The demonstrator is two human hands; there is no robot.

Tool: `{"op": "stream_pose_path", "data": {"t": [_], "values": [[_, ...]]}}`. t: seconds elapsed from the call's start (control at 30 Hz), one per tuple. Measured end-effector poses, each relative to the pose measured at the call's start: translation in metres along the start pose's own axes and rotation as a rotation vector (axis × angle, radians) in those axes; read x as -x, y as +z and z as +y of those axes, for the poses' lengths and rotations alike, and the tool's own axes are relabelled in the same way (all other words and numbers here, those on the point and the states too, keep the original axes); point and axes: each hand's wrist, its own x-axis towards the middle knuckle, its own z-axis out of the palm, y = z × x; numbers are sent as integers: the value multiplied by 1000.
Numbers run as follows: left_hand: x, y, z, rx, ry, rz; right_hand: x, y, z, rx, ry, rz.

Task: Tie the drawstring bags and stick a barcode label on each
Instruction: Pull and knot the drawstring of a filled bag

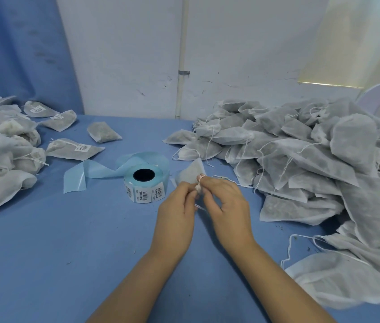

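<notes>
While the left hand [176, 203] pinches the gathered neck of a small grey fabric bag [191, 172] and the right hand [225, 201] grips its white drawstring [200, 179], the bag's body points away over the blue bench [67, 241], and the turquoise-backed roll of barcode labels [145, 184] lies just left, nearest the left hand.

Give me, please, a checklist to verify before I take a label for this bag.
1. Bag held: ok. The left hand pinches the neck of the bag, and the right hand pinches the string.
2. Knot finished: cannot tell. The fingers hide it.
3. A hand free for peeling: not ok. Both are busy.
4. Label roll near: ok. It stands just left of the hands, with barcodes showing.
5. Place for done bags: ok. Labelled bags lie at the far left.
</notes>
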Motion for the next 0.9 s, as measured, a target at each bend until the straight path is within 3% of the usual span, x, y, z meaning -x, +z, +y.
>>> {"op": "stream_pose_path", "data": {"t": [0.27, 0.5, 0.7, 0.9], "values": [[1, -1, 0, 114, -102, -16, -4, 3, -2, -431, 409, 37], [-1, -1, -1, 203, -176, 41, -4, 3, -3, -641, 504, -35], [-1, -4, -5, -31, -70, 124, -4, 3, -5, -466, 396, -158], [-1, -3, -5, -181, 44, 185, -4, 2, -6, -327, 351, -169]]}}
